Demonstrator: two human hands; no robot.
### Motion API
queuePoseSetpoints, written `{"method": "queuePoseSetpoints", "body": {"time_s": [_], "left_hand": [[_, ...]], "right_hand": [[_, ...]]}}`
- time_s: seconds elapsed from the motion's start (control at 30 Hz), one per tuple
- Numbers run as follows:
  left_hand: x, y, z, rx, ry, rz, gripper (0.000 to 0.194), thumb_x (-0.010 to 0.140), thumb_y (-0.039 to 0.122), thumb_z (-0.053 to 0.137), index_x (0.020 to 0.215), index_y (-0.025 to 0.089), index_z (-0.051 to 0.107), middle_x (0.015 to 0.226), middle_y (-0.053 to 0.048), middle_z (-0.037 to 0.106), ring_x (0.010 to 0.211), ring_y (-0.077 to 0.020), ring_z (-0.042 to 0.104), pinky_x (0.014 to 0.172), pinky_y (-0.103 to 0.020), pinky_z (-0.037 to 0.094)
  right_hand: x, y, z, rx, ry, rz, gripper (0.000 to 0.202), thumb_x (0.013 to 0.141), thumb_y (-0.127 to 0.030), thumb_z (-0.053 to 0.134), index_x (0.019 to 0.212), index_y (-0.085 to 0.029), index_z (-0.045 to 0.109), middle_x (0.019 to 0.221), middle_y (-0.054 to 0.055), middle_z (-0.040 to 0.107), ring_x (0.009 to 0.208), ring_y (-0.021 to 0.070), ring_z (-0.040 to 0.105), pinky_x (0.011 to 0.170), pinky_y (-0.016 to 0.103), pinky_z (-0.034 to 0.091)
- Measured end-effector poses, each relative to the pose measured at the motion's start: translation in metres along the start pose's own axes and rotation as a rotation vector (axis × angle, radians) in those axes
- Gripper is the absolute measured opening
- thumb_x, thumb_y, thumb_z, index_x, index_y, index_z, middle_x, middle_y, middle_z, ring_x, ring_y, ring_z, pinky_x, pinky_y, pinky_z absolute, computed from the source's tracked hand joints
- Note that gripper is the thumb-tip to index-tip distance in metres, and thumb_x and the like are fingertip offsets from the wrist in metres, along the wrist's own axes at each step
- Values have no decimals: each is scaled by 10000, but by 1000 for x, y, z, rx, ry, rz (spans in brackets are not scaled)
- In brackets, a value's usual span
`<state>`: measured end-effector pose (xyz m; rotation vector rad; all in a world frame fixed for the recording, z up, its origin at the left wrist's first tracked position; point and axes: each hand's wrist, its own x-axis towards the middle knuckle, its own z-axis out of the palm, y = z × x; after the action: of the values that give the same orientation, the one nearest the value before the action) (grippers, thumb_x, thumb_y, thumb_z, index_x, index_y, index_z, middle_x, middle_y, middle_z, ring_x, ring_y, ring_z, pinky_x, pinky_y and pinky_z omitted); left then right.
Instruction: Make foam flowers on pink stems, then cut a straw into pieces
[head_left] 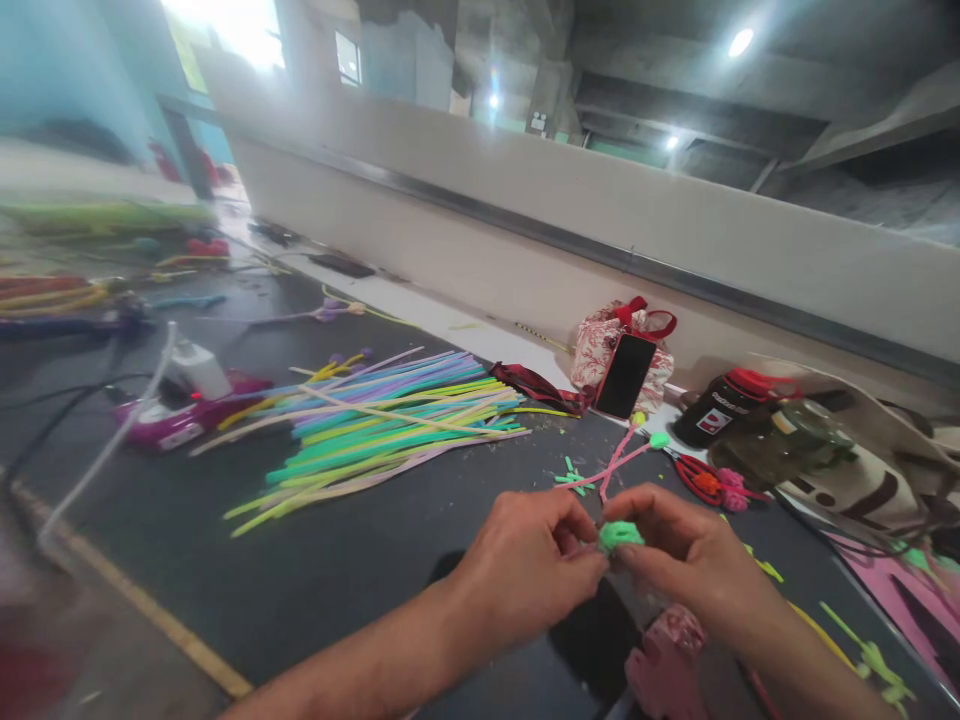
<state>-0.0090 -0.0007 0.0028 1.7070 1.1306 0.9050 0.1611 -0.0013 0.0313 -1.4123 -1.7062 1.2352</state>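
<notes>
Between my two hands, low and right of the middle, is a small green fuzzy piece (621,535), rolled or folded into a lump. My left hand (536,555) pinches its left side with thumb and fingers. My right hand (679,545) has thumb and forefinger closed on its right side. Just beyond the fingertips lie pink stems (616,464) with a yellow and a green tip, beside short green cut pieces (574,476). A large bundle of coloured fuzzy stems (390,425) rests on the dark table, left of my hands.
Red-handled pliers (686,470) lie near a pink fuzzy ball (733,490). Behind stand a phone (626,375), a patterned bag (596,345), a black bottle (716,410) and a clear jug (787,450). A purple power strip (161,425) with cables sits left. Below my hands is a pinkish object (666,665).
</notes>
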Motion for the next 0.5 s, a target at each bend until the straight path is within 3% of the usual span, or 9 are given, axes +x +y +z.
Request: {"method": "queuePoseSetpoints", "body": {"time_s": [0.2,0.5], "left_hand": [[1,-5,0,-58,-110,-44,197,698,299,488,747,182,639,508,35,554,446,-74,498,430,-158,330],[0,1,-3,-32,-130,-35,201,729,258,439,676,156,603,504,26,551,429,-72,484,430,-161,329]], "right_hand": [[-1,-2,0,-163,-40,-59,152,688,-163,562,837,-185,579,742,-8,584,685,129,527,594,227,408],[2,-10,2,-254,-46,-81,117,685,-157,555,791,-174,601,646,-24,548,569,101,463,494,200,350]]}}
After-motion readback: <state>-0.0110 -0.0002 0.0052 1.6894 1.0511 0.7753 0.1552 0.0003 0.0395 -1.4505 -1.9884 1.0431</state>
